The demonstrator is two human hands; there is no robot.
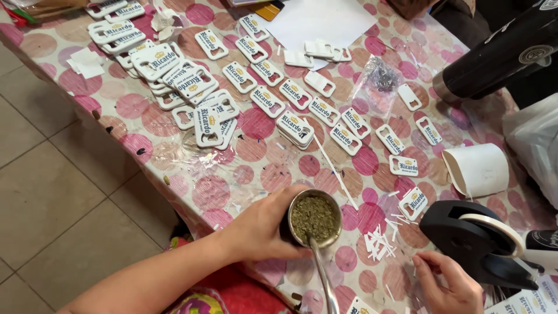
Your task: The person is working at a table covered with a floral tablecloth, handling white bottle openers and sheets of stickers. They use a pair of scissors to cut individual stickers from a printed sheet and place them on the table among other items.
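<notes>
My left hand (264,229) is wrapped around a dark metal cup (314,220) full of green herb, held above the near edge of the table. A metal straw (323,273) sticks out of the cup toward me. My right hand (447,285) rests on the tablecloth at the front right, fingers slightly curled, holding nothing. It lies just below a black tape dispenser (474,241) with a white roll. Small white paper strips (381,239) lie between the cup and the dispenser.
Several white printed tags (267,100) are spread and stacked (174,75) over a pink-dotted tablecloth (226,180). A white tape roll (476,168), a black heat gun (500,55), a clear bag of small metal parts (381,78) and white paper (322,20) sit further back. Tiled floor (58,197) lies at left.
</notes>
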